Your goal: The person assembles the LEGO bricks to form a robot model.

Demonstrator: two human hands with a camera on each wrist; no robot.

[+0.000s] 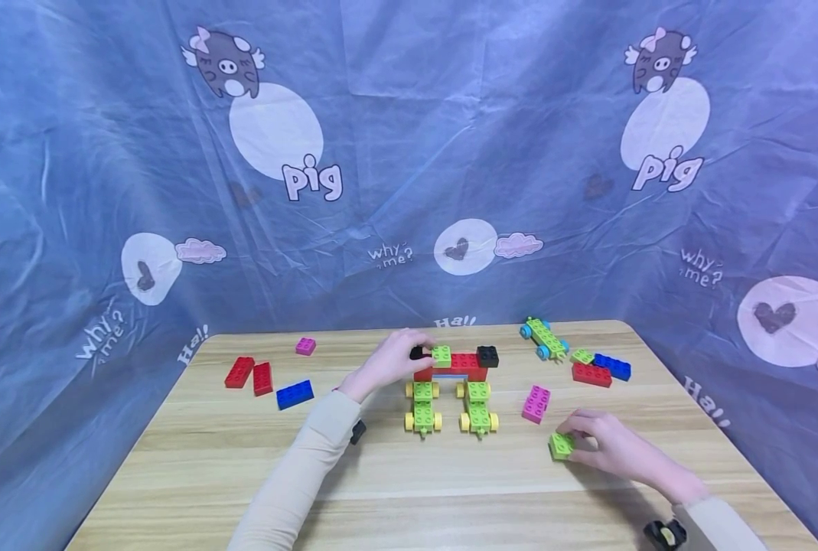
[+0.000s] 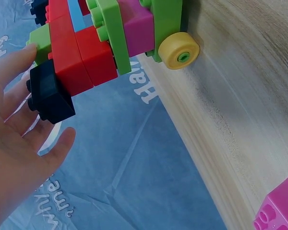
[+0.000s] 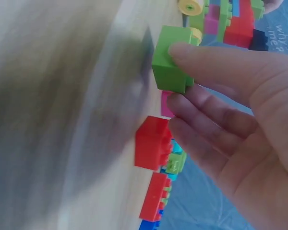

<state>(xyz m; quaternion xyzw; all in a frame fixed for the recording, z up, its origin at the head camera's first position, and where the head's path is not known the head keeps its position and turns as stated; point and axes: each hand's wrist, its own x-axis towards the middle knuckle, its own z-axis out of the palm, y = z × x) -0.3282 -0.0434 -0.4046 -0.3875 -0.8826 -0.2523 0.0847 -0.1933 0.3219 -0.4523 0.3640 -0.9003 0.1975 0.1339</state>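
A built structure stands mid-table: red bricks [image 1: 465, 363] bridge the top, a black brick [image 1: 487, 357] sits at the right end and another black brick [image 2: 50, 93] at the left. Below are green wheeled bases [image 1: 479, 417] with yellow wheels. My left hand [image 1: 395, 358] reaches in from the left and holds a square green brick [image 1: 441, 355] on top of the red ones; some of its fingers are hidden behind the black brick in the left wrist view. At the right, my right hand [image 1: 615, 446] pinches another green brick [image 3: 172, 60] between thumb and fingers, low over the table.
Left on the table [image 1: 195, 467] lie red bricks [image 1: 239, 372], a blue brick [image 1: 294, 394] and a small pink one [image 1: 305, 346]. Rightward are a pink brick [image 1: 536, 403], a red brick [image 1: 591, 374], a blue brick [image 1: 613, 366] and a green wheeled base [image 1: 545, 338]. A patterned cloth [image 1: 409, 153] hangs behind.
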